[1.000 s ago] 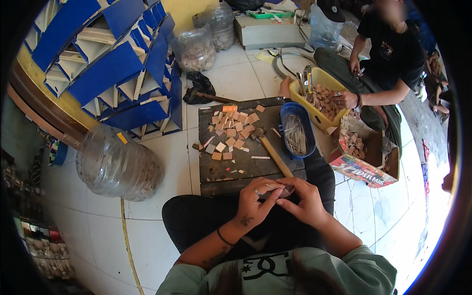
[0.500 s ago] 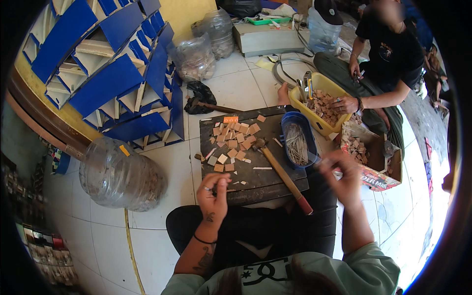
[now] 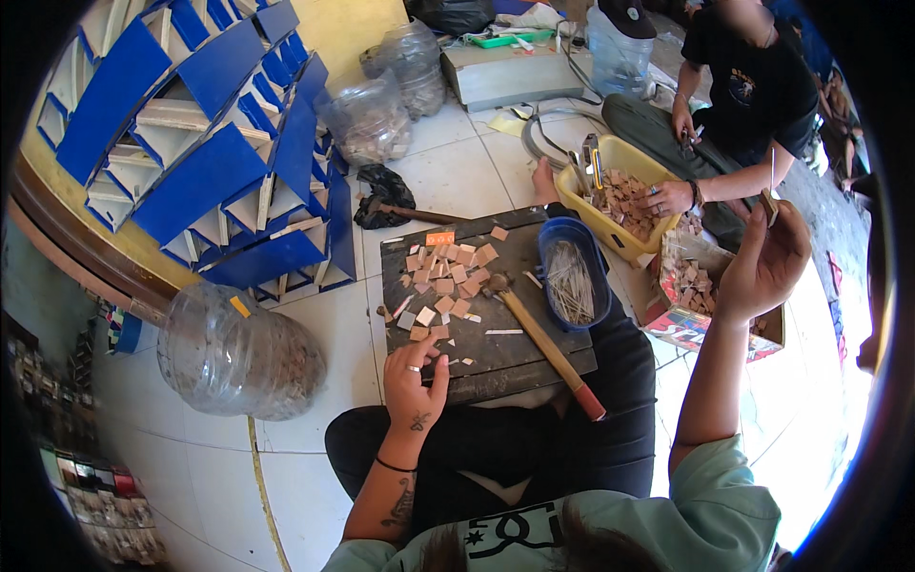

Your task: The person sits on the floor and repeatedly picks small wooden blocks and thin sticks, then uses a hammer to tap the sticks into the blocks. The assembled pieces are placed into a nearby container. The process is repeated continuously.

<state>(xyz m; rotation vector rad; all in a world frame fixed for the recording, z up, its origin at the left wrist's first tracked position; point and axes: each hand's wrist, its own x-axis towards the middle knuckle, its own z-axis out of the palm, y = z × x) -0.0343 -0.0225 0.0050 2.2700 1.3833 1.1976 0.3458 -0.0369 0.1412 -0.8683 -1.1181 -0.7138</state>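
Observation:
My right hand (image 3: 767, 262) is raised at the right, above the printed box. Between its fingertips it pinches a small wooden piece (image 3: 770, 207) with a thin pale stick (image 3: 773, 170) pointing up from it. At the near left edge of a dark board (image 3: 496, 367), my left hand (image 3: 415, 381) has its fingers apart, fingertips beside the nearest small square wooden tiles (image 3: 444, 286). A hammer (image 3: 538, 338) with a red-ended handle lies across the board. Right of it stands a blue tub (image 3: 593, 319) of thin pale sticks.
A co-worker's hand (image 3: 664, 198) rests in a yellow basin (image 3: 624, 250) of wooden pieces. Close by is a printed cardboard box (image 3: 696, 329) with more pieces. A large clear plastic jug (image 3: 238, 353) stands left, below stacked blue-and-white wooden frames (image 3: 200, 172).
My right hand has risen up and to the right from beside the blue tub, now showing the wooden piece and stick. My left hand has moved slightly, its fingers reaching toward the tiles.

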